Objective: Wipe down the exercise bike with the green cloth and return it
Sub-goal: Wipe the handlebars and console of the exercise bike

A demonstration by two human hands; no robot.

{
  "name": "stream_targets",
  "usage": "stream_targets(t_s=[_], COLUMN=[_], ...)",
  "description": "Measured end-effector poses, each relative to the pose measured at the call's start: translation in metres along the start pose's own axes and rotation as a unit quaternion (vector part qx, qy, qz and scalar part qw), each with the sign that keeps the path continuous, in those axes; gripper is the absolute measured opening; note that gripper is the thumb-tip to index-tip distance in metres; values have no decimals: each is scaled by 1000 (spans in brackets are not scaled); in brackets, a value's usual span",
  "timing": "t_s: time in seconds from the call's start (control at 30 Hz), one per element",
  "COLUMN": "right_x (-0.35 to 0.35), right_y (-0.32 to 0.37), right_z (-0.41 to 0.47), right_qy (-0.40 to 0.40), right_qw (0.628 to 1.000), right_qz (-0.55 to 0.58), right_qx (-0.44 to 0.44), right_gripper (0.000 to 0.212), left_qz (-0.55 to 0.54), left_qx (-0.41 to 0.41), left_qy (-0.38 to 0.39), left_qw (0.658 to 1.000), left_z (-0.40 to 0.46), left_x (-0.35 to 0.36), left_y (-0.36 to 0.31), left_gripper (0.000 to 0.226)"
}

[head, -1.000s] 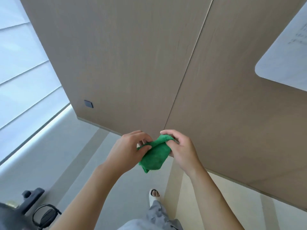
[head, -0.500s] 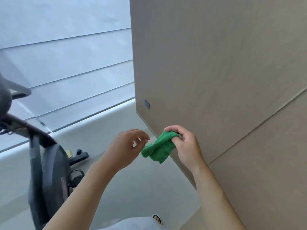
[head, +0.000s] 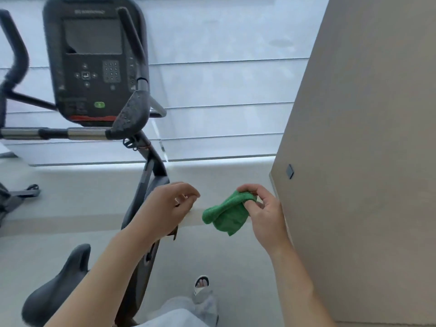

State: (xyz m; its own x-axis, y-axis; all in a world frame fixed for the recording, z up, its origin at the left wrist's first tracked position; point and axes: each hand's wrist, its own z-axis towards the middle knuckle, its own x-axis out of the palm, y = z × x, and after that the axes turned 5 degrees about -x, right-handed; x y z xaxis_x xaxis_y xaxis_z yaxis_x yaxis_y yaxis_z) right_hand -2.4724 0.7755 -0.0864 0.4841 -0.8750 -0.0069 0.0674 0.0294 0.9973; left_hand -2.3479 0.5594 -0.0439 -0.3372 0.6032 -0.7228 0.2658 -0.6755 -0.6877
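Observation:
My right hand (head: 264,213) pinches the bunched green cloth (head: 226,214) by its upper end, and the rest hangs down to the left. My left hand (head: 168,206) hovers a short way left of the cloth with loosely curled fingers and holds nothing. The black exercise bike fills the left side: its console (head: 92,62) at the top, a silver handlebar (head: 54,133) below it, the frame post (head: 151,175) running down behind my left hand, and the saddle (head: 59,286) at the lower left.
A tan wood-panelled wall (head: 368,161) stands close on the right. White window blinds (head: 224,90) span the back above a pale ledge. Part of another machine (head: 14,197) shows at the far left. My foot in a sandal (head: 201,283) stands on the light floor.
The view has swung left, bringing the bike's console, handlebar and saddle into sight. My left hand let go of the cloth and drew away; my right hand alone keeps holding it.

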Motion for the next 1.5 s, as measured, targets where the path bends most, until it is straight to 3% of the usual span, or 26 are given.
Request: stream_targets(t_s=[0.23, 0.6, 0.83, 1.03, 1.17, 1.37, 1.5], right_x=[47, 156, 228, 270, 295, 326, 338], right_y=[8, 51, 74, 85, 80, 42, 26], right_z=[33, 149, 210, 247, 268, 277, 294], right_qy=[62, 103, 77, 59, 75, 118, 62], right_qw=[996, 988, 984, 974, 962, 892, 827], right_qz=[57, 40, 27, 24, -113, -366, -469], right_qx=[-25, -105, -156, -218, -236, -238, -304], right_gripper=[41, 36, 36, 37, 41, 87, 74], left_qz=[-13, -35, -51, -27, -9, 28, 64], left_qx=[-33, -20, -33, -1, 21, 19, -4], left_qy=[-72, -186, -234, -266, -250, -255, -275], left_qw=[997, 982, 970, 964, 968, 966, 959], left_z=[17, 89, 118, 137, 157, 184, 203], left_x=[-37, -132, -185, -190, -189, -180, -175], left_y=[42, 131, 195, 214, 215, 224, 230], left_gripper=[16, 12, 14, 14, 15, 16, 11])
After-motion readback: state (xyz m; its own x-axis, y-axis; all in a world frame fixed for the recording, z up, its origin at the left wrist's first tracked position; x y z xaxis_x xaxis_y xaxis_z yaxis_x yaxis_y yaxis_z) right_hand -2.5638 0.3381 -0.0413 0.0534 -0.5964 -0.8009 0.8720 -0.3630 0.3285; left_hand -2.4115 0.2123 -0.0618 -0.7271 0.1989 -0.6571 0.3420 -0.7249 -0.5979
